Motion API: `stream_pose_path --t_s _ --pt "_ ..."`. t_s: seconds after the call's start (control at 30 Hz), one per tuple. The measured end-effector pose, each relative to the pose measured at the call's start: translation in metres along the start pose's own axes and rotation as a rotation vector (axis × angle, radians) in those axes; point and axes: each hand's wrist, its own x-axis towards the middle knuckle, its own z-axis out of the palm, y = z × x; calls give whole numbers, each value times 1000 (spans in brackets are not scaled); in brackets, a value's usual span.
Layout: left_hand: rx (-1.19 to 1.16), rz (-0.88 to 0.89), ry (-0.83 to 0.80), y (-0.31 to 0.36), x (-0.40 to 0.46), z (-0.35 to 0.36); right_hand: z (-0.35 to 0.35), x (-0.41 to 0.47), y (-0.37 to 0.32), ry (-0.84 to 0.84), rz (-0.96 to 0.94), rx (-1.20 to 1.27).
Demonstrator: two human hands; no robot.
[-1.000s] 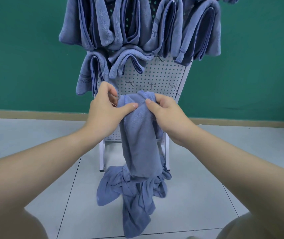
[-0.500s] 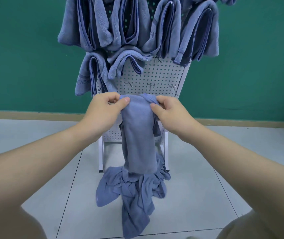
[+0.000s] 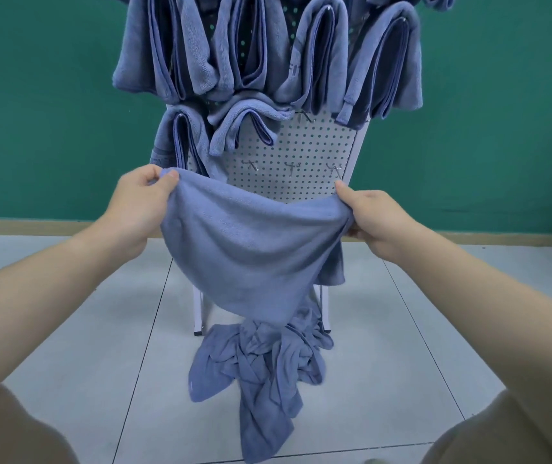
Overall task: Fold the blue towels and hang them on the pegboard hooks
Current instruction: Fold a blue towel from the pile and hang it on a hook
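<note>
Green wall at the far side, pale tiled floor (image 3: 93, 380) below it, white pegboard (image 3: 304, 155) on a stand in the middle. Upper rows of the pegboard already carry folded blue towels (image 3: 321, 58); three bare hooks (image 3: 292, 167) show on the lower row. Loose pile of unfolded towels (image 3: 261, 363) lies on the floor at the foot of the stand.

Held towel (image 3: 251, 249) is stretched wide between both hands, near side of the pegboard, sagging in the middle, lower edge hanging just above the pile. Left hand (image 3: 140, 209) pinches the left top corner, thumb over curled fingers. Right hand (image 3: 371, 219) grips the right top edge, fingers curled round bunched cloth.

Step looks like opening the towel out flat before folding; nothing folded on this one yet. Next move likely calls for bringing the two corners together to halve it, keeping edges aligned, then draping it over one of the bare hooks.
</note>
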Motion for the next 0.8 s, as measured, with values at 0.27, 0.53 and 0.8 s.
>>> stream_pose_path --t_s 0.27,0.53,0.8 --pt "-78 -88 -13 7 -1 -9 2 1 -5 -121 -61 11" --pt "-179 -155 -159 6 -5 -8 6 5 -3 -9 -127 -172" --pt "-260 -79 -79 6 -2 -12 -5 13 2 -136 3 -57"
